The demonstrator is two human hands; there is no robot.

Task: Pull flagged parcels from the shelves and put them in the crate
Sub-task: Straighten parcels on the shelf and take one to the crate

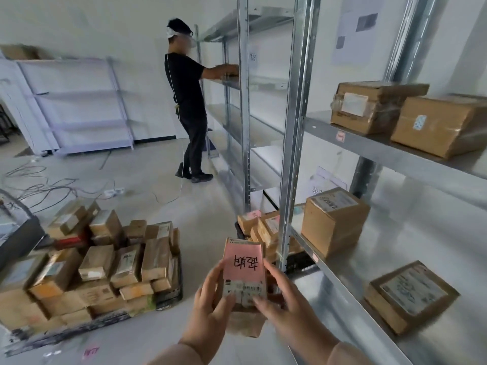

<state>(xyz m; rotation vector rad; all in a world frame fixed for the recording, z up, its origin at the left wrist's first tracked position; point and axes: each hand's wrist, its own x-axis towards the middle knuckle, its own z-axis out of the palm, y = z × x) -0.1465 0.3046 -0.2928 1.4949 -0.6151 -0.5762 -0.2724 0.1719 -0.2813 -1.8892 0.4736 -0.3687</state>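
Note:
A small cardboard parcel point(243, 270) with a pink flag note and a barcode label on top is held in front of me, low in the middle of the view. My left hand point(210, 304) grips its left side and my right hand point(287, 309) grips its right side. Just beyond it a black crate point(297, 262) stands on the floor by the shelf post, holding several parcels, one with a pink flag point(254, 214). Brown boxes point(333, 219) lie on the metal shelves point(369, 146) to my right.
A low black cart point(168, 296) piled with several cardboard boxes stands at the left. Another person point(188, 101) in black reaches into a farther shelf unit. Cables point(39, 188) trail across the floor. White racking point(79, 101) lines the back wall.

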